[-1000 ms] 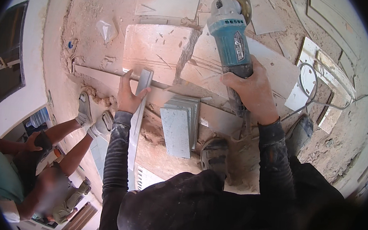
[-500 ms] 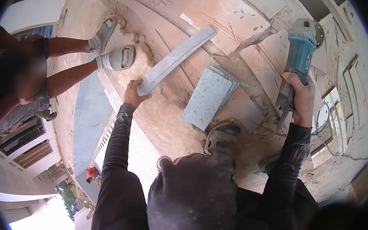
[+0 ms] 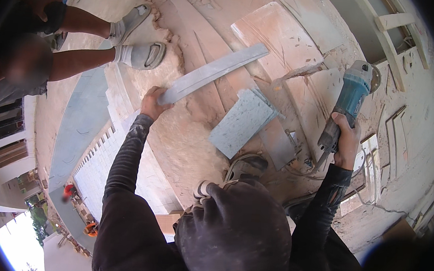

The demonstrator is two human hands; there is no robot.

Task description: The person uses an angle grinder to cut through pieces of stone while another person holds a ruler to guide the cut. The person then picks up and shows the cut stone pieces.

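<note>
My left hand (image 3: 154,104) grips the near end of a long, narrow grey strip of tile (image 3: 214,74), which slants up and to the right above the dusty ground. Out on the right, my right hand (image 3: 347,138) is wrapped round the dark rear body of a teal angle grinder (image 3: 353,95). Its disc (image 3: 376,79) and guard point away from me, and the cord trails down from the back end. Between my hands lies a small stack of speckled grey tiles (image 3: 243,122), close to my shoe (image 3: 247,167).
Another person's legs and dusty shoes (image 3: 149,56) stand at the left. Large dusty boards (image 3: 281,36) lie beyond the tiles. The grinder cord (image 3: 375,203) crosses the ground at right, near a wooden frame (image 3: 382,39). Two people in bright clothes (image 3: 91,229) are far off at lower left.
The view has shifted and turned. The strip now lies flatter in the picture, its far end further right. The grinder sits lower in the picture. Both hands keep their holds.
</note>
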